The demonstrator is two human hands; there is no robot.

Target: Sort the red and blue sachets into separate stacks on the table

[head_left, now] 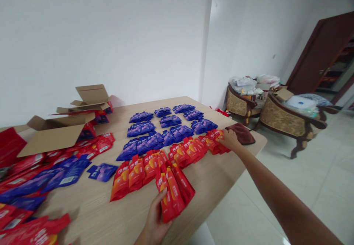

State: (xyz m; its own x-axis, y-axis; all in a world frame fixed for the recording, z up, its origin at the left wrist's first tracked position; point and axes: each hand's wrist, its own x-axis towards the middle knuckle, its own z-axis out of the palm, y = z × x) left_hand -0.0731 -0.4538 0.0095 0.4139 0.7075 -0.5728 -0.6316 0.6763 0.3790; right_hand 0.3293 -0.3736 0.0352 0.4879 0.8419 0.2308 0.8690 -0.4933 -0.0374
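My left hand (158, 217) is closed around a small fanned bunch of red pouches (174, 192) with orange fruit pictures, held above the near edge of the table. My right hand (230, 140) reaches to the right end of a row of red pouches; its fingers are closed on a red pouch (219, 146) there, with the fingertips partly hidden. More red pouches (151, 165) overlap along this front row. Behind them, purple-blue pouches (142, 145) lie in several overlapping groups. A folded brown cloth (241, 133) lies just beyond my right hand.
Open cardboard boxes (59, 130) stand at the table's left, with loose red pouches (95, 146) and blue pouches (66, 175) heaped before them. One blue pouch (102, 172) lies apart. Two carved armchairs (289, 121) piled with bags stand beyond the table's right end.
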